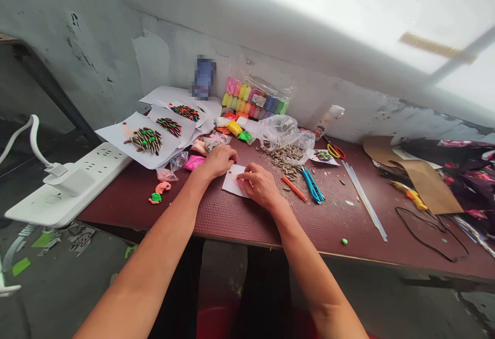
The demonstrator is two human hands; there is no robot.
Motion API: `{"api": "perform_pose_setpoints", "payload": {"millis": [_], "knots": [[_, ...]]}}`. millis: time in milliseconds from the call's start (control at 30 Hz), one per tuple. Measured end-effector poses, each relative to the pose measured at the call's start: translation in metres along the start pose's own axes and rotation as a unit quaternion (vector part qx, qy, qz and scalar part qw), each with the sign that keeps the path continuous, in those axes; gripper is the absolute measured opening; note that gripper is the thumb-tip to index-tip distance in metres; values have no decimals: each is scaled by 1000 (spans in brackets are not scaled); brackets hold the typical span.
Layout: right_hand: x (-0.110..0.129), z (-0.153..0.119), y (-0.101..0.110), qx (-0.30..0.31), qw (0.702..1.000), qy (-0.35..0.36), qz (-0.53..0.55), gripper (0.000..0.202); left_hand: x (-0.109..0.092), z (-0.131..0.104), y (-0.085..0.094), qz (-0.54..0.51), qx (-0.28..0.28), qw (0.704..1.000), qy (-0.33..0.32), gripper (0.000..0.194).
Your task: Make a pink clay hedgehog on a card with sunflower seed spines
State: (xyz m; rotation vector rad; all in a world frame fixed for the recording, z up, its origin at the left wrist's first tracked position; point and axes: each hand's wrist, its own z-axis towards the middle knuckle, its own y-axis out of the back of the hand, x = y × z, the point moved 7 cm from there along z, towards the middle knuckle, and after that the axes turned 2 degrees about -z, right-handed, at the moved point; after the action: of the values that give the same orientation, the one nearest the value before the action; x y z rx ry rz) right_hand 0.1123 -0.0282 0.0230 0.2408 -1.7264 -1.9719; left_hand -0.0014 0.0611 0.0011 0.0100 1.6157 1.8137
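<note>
A small white card (pixel 231 185) lies on the dark red table, with a pinkish-tan patch of clay (pixel 238 178) on it. At the card's upper left edge is my left hand (pixel 221 160), its fingers curled together; whether they pinch anything is too small to tell. My right hand (pixel 260 183) rests over the card's right side, fingers bent and fingertips at the clay. Sunflower seeds (pixel 286 157) spill from a clear plastic bag (pixel 280 130) just beyond my right hand. A pink clay packet (pixel 194 162) lies beside my left wrist.
Seed-decorated sheets (pixel 145 140) lie at the left, near a power strip (pixel 73 187). Coloured clay packs (pixel 253 99) stand by the wall. To the right are an orange pen (pixel 294 189), a blue cutter (pixel 312 185), scissors (pixel 335 150), clear sticks (pixel 364 200) and a glue gun (pixel 410 195).
</note>
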Motion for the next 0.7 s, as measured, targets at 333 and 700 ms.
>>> {"api": "perform_pose_setpoints", "payload": {"millis": [333,700], "knots": [[2,-1,4,-12,1000,20,-2,27,2,0,-1,-6,-6,1000,-4,28],[2,-1,2,-7,1000,17,-20,27,1,0,-1,-9,3,1000,8,26]]}}
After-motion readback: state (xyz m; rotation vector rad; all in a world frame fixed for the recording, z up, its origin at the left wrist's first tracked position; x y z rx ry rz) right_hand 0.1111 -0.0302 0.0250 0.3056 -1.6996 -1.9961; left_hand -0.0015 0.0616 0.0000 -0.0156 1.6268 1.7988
